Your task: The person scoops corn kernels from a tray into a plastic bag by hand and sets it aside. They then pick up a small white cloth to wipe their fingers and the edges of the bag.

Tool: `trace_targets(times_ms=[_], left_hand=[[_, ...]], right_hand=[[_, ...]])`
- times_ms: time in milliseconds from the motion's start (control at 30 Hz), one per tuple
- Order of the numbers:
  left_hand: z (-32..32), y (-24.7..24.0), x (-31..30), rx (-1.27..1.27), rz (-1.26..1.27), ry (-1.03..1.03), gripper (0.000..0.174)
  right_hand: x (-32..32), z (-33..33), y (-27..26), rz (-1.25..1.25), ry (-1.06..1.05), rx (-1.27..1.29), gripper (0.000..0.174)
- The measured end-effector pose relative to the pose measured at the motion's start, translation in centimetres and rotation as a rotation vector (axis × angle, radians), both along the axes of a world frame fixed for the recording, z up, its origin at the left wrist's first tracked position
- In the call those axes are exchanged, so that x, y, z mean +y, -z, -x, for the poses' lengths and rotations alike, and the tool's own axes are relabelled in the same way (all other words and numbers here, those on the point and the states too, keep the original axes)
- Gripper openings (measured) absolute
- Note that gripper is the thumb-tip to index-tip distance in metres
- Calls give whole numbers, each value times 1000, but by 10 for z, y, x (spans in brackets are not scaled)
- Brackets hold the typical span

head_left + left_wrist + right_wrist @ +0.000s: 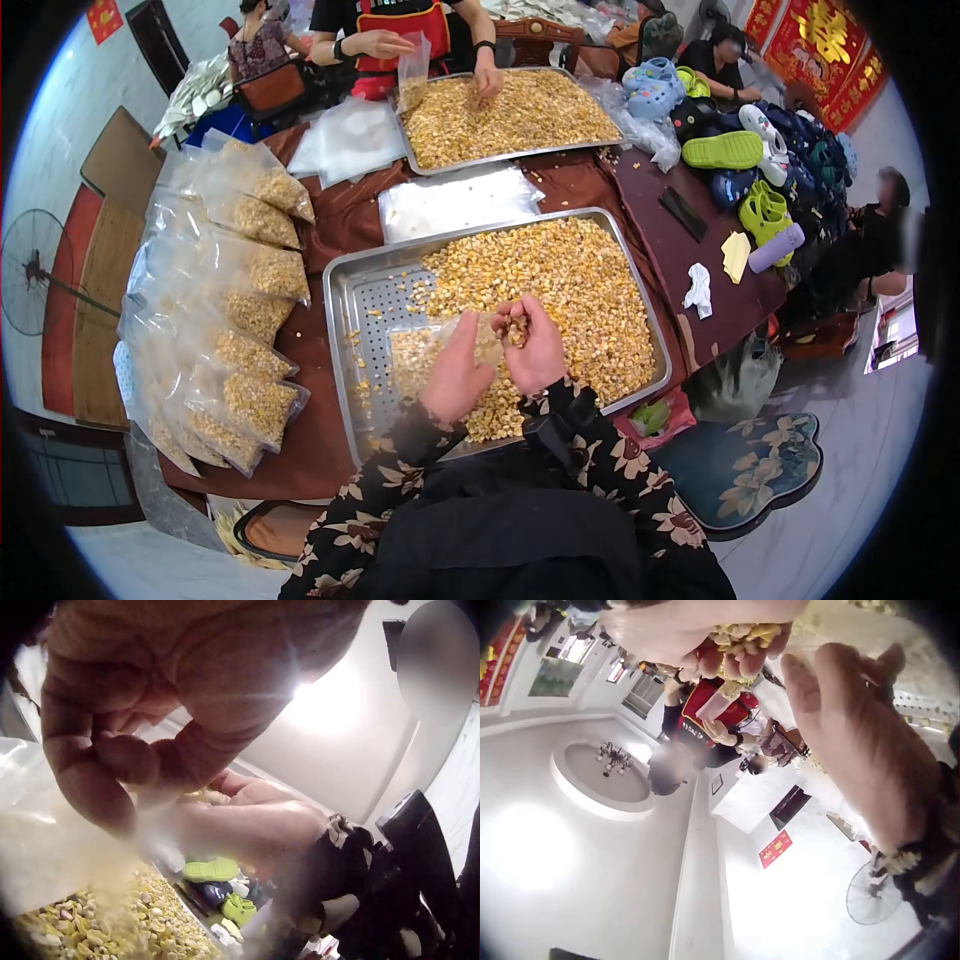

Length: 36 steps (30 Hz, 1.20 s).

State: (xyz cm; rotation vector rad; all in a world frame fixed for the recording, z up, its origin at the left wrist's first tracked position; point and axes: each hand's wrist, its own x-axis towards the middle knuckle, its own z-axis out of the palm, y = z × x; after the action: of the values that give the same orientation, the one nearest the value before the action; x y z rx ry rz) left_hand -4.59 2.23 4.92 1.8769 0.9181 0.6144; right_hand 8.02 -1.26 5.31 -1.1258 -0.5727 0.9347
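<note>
My left hand (455,375) pinches the mouth of a clear plastic bag (408,352), which lies over the near tray with corn kernels inside it. In the left wrist view the bag (34,825) hangs beside the curled fingers and thumb. Close by on the right, my right hand (537,355) cups a small handful of kernels (746,637) in its bent fingers, right at the bag's mouth. Beneath both hands is a perforated metal tray (345,300). Loose yellow corn kernels (580,290) cover most of it, while its left part shows bare metal.
Filled bags of kernels (250,340) stand in rows on the left. Flat plastic bags (455,205) lie beyond the tray. Across the table, a person (400,40) works at a second kernel tray (510,115) with a bag. Clogs (725,150) are heaped at the right.
</note>
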Motion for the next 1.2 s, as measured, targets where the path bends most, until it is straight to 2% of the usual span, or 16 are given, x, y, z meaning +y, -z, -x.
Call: trace_targets(times_ms=[67, 133, 200, 300, 333, 400, 433, 533, 600, 700, 733, 800, 900, 1067, 1133, 1200], left_hand=[[0, 1, 2, -19, -26, 11, 66], [2, 2, 1, -15, -66, 10, 65], [0, -3, 3, -35, -126, 42, 64], [-3, -50, 3, 183, 67, 185, 62], [-6, -69, 3, 263, 92, 263, 60], [13, 17, 10, 104, -285, 112, 58], [16, 25, 12, 22, -159, 108, 53], [18, 7, 9, -21, 53, 142, 49], [23, -4, 6, 28, 137, 167, 50], [33, 0, 7, -2, 71, 155, 53], [35, 3, 10, 1, 67, 168, 53], [38, -6, 7, -150, 364, 73, 56], [42, -24, 4, -136, 339, 57, 58], [72, -41, 9, -151, 266, -34, 58], [83, -58, 10, -131, 211, -4, 59], [96, -56, 15, -179, 185, -16, 58]], right_hand=[[3, -3, -6, 4, 21, 167, 24], [5, -5, -13, 79, 101, 664, 26], [7, -8, 2, 31, 48, 805, 24], [10, -21, 27, -4, -16, 858, 16], [10, -20, 38, -5, 45, 484, 14], [6, -34, 24, 25, 85, -190, 13], [0, -40, 7, 59, 48, -490, 15], [14, -52, 45, -82, 199, -618, 18], [19, -57, 46, 222, -94, -690, 32], [16, -49, 25, 334, -186, -755, 32], [10, -43, 15, 334, -172, -751, 32], [-1, -26, -2, 150, -266, -896, 34], [-17, 5, -17, 93, -288, -1106, 32], [-5, 28, -12, 157, -50, -1064, 28], [8, 20, -17, 279, -526, -1349, 23], [19, 26, -29, 307, -543, -1353, 22]])
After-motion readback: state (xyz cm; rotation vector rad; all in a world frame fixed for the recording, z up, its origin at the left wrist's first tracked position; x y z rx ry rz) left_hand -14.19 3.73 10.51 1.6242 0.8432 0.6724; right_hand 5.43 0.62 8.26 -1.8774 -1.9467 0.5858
